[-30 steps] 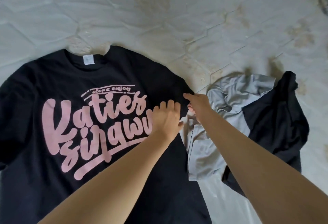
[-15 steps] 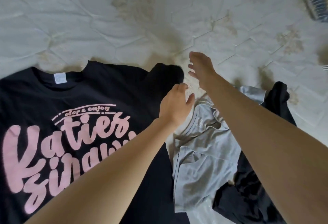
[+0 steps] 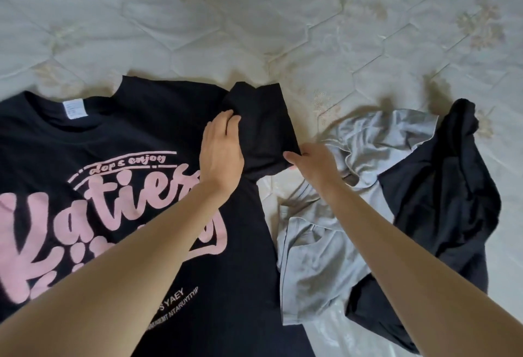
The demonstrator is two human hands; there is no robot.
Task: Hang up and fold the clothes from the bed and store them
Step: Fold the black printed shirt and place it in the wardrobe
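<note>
left hand (image 3: 222,148): flat, pressing black cotton T-shirt with pink lettering (image 3: 135,141) | right hand (image 3: 312,160): pinching its sleeve (image 3: 264,127) | crumpled grey garment (image 3: 314,260) beside, on quilted bed (image 3: 254,17)

Three garments are counted on one quilted bed (image 3: 283,17): one black printed T-shirt (image 3: 135,136), one grey garment (image 3: 319,266), one plain black garment (image 3: 441,215). Two hands are seen.

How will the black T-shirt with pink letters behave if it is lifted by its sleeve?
The black T-shirt probably goes limp and drapes; its sleeve already bunches between the left hand and right hand. It looks light, and unlikely to slide on the quilted mattress.
</note>
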